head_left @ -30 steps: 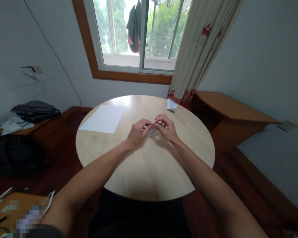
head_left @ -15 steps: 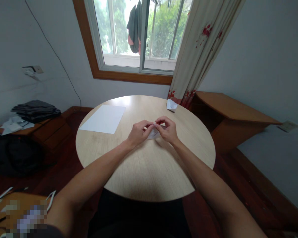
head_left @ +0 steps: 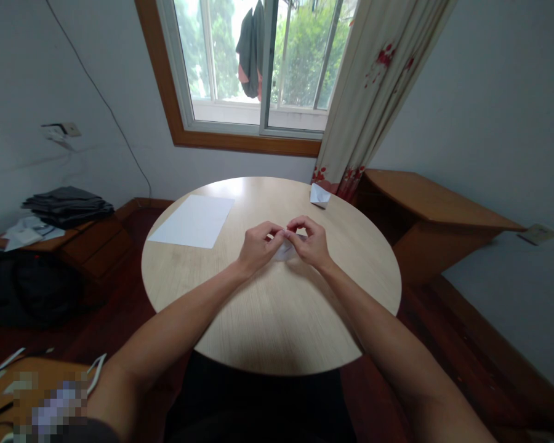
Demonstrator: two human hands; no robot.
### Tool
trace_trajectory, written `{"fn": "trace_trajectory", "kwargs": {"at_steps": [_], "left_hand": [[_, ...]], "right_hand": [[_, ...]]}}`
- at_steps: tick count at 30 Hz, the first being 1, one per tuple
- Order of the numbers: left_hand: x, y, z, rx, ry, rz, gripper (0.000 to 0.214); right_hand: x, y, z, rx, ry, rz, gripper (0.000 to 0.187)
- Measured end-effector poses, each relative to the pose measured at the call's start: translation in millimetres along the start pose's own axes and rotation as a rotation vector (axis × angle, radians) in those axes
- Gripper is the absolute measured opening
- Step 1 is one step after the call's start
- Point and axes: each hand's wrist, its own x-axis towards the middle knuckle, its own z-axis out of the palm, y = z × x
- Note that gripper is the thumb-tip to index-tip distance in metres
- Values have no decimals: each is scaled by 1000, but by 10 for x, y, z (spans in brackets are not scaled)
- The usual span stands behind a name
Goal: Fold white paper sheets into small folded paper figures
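Between my two hands, low over the middle of the round table, is a small piece of folded white paper. My left hand pinches its upper edge from the left, thumb and fingertips together. From the right, my right hand pinches the same edge, its thumb meeting the left thumb. Fingers cover much of the paper, so its full shape is hidden. A flat white sheet of paper lies on the left of the table. Near the far right edge stands a folded white paper piece.
A wooden desk stands beyond the table on the right, by a floral curtain. On the left, a low cabinet bears folded dark cloth. A black bag sits below. A window is ahead.
My fingertips have shifted very slightly at the paper's upper edge, and both hands still pinch it. The other papers stay in place.
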Motion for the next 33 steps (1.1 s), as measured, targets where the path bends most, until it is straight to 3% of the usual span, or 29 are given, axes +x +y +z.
{"fn": "trace_trajectory", "kwargs": {"at_steps": [7,11,17,25,33], "left_hand": [[69,-80,-17,-167,181,-217,18],[127,-231,-36,-263,265,-409,17],[120,-347,-32,-356,172,-533,27],[111,-293,-26,-459,139,-621,27],[88,-322,-21,-531,56,-683,46]], "right_hand": [[47,54,-116,-106,29,-7,16],[82,216,-231,113,-14,157,28],[73,331,-262,315,-30,321,38],[85,333,-284,355,-5,412,40],[59,418,-307,363,24,470,39]]}}
